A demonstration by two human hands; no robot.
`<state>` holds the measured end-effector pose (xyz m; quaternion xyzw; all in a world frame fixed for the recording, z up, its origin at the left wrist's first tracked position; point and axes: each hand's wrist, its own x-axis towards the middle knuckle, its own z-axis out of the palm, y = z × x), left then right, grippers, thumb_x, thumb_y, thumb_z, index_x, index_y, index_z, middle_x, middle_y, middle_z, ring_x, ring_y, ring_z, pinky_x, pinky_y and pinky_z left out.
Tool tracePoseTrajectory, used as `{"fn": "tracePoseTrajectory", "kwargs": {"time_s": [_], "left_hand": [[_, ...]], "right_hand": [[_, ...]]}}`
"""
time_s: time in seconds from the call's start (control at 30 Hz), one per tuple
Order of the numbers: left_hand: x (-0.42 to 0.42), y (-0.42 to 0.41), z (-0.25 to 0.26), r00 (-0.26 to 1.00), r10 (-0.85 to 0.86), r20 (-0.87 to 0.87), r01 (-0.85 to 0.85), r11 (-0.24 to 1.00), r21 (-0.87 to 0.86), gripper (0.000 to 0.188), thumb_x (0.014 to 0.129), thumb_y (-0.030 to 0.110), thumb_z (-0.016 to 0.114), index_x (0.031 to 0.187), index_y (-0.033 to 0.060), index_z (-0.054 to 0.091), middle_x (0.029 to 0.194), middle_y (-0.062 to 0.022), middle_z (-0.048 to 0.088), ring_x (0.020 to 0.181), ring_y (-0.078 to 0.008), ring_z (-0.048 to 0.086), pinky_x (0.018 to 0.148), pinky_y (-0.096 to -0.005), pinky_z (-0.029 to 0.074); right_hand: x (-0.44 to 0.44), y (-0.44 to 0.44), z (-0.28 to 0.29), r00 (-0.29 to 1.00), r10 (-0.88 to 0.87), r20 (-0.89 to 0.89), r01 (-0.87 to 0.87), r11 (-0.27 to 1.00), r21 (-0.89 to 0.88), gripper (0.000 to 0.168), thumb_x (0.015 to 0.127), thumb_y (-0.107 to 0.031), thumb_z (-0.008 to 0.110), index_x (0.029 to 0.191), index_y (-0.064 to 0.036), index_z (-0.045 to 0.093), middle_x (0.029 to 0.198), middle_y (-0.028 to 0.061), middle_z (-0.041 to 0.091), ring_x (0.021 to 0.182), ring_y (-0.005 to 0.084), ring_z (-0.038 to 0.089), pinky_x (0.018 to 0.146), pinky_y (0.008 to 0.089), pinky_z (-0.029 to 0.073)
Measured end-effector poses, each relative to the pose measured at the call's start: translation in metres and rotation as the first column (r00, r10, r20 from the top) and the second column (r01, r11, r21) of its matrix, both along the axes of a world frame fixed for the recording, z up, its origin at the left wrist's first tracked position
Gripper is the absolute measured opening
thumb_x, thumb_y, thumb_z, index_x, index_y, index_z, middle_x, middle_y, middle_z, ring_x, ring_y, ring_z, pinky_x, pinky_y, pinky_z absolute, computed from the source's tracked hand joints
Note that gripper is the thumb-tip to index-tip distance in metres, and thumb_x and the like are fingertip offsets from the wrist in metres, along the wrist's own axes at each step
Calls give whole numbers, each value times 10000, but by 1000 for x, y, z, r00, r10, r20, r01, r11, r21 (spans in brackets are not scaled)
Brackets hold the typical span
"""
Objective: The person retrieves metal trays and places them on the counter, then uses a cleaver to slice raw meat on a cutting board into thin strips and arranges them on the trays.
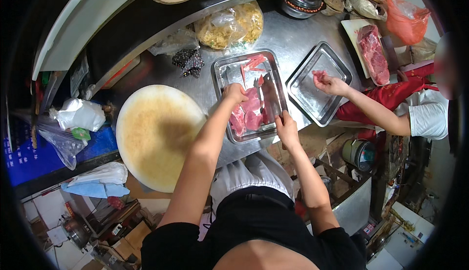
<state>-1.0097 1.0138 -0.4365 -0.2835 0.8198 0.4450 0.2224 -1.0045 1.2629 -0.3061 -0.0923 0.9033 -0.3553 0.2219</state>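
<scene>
A metal tray on the steel counter holds slabs of raw red meat and some thin pink strips near its far end. My right hand grips the handle of a cleaver at the tray's near right corner. The broad cleaver blade reaches into the tray, beside the meat. Over the tray's left side, my left hand has its fingers bent at the upper edge of the meat. Its fingertips are partly hidden, so whether they grip the meat is unclear.
A round chopping board is at the left. To the right, a co-worker's hand holds a bit of meat over a second tray. Beyond lies a large piece of meat on a white board. Bagged yellow food sits behind the trays.
</scene>
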Motion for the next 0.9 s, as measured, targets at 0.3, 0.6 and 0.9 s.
{"fn": "tracePoseTrajectory", "kwargs": {"time_s": [0.3,0.6,0.9], "left_hand": [[20,68,43,647,175,-742,-178,981,77,244,804,55,659,1043,29,618,1010,-174,608,971,-335,605,882,-401,479],[36,52,40,897,31,-440,-213,904,-370,605,714,230,778,1203,8,501,1216,-209,549,1098,-361,552,913,-452,446],[16,87,60,992,-8,-125,-47,904,-426,602,620,332,859,1120,142,583,1214,-115,503,1201,-310,441,955,-434,389]], "right_hand": [[31,7,-20,996,-57,62,62,994,-86,266,931,-232,524,849,19,495,703,233,601,638,408,593,597,449,462],[76,64,7,981,-81,175,103,987,-121,257,950,-226,515,821,-8,470,570,117,571,473,232,569,464,371,429],[84,102,11,960,-161,231,185,979,-88,238,942,-207,534,826,-12,464,584,117,587,472,209,567,462,350,432]]}}
